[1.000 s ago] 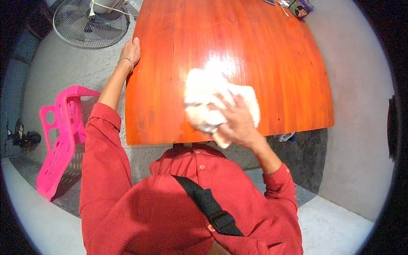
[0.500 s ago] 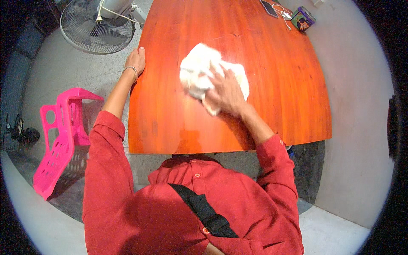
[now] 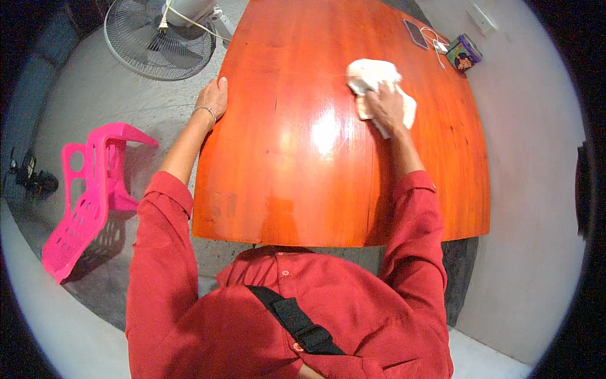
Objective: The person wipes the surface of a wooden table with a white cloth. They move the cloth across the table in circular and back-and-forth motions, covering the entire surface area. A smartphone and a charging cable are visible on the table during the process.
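Evidently, the left hand (image 3: 213, 101) rests at the left edge of the tabletop (image 3: 284, 158), probably for bracing; its fingers are largely hidden, so closure cannot be determined. The right hand (image 3: 387, 108) lies atop a white cloth (image 3: 371, 73), right of centre, likely applying downward pressure; how far its fingers curl is unclear. Farther, by the right edge, a phone (image 3: 416, 33), cable (image 3: 438, 44) and container (image 3: 463, 54) sit apart, apparently set aside. The far edge is cut off.
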A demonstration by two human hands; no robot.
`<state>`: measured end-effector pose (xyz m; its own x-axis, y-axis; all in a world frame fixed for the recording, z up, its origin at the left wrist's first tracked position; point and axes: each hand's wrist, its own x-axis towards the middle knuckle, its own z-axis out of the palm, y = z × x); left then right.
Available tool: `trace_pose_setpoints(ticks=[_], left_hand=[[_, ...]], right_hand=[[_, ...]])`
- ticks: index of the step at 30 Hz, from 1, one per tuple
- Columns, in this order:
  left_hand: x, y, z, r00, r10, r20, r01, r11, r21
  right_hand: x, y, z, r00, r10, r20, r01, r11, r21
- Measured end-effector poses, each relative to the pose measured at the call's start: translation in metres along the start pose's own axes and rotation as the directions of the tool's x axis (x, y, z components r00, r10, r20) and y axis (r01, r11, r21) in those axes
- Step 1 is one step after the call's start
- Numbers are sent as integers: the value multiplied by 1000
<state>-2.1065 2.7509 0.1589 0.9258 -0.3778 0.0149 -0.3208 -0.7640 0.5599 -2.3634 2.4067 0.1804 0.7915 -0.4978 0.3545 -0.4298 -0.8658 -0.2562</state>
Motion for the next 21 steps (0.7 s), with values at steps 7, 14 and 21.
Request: trace_pose_setpoints(ticks=[7, 14, 21], left_hand=[[-3, -7, -5, 1000, -14, 15, 14, 1000, 1], [0, -7, 1, 999, -22, 45, 21, 999, 30], [-2, 6, -3, 998, -19, 59, 18, 1000, 8]], right_hand=[[-74, -96, -18, 826, -547, 134, 513, 829, 222], [-37, 29, -23, 968, -114, 223, 79, 984, 161], [42, -13, 35, 988, -155, -6, 155, 988, 7]])
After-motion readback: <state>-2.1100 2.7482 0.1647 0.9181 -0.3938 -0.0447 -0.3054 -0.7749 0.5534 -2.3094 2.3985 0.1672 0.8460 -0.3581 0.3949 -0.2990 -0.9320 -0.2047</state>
